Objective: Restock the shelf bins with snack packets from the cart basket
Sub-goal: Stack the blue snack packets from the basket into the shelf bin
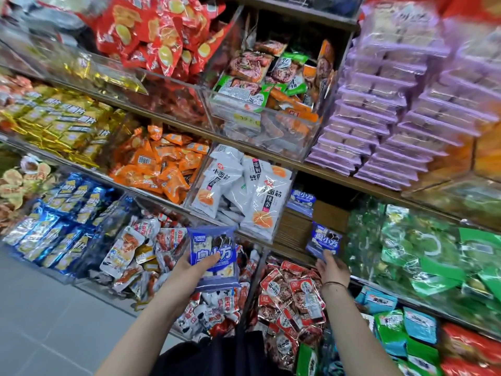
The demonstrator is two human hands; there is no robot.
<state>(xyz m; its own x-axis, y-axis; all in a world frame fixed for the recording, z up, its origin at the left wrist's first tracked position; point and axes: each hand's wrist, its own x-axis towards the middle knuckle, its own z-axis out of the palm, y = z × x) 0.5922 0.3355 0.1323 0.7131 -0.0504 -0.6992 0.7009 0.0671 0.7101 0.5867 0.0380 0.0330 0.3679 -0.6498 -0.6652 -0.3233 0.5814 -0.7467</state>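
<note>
Blue packet (324, 240) pinched in my right hand (332, 270), aimed at the near-bare bin (292, 226), apparently its slot. Left hand (188, 265) grips the spare stack (214, 256) in reserve.

Colours: near-left packet (214, 257) blue-violet with white lettering; near-right packet (324, 241) same print. White packets (244, 191) carry orange discs. Lilac stacks (393, 109) far right. Red bags (157, 31) far left, yellow ovals.

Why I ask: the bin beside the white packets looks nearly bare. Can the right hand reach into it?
Probably yes. The right hand, pinching a blue packet, hovers at the front of the bin; nothing shows between, and only one matching packet lies at the back.
</note>
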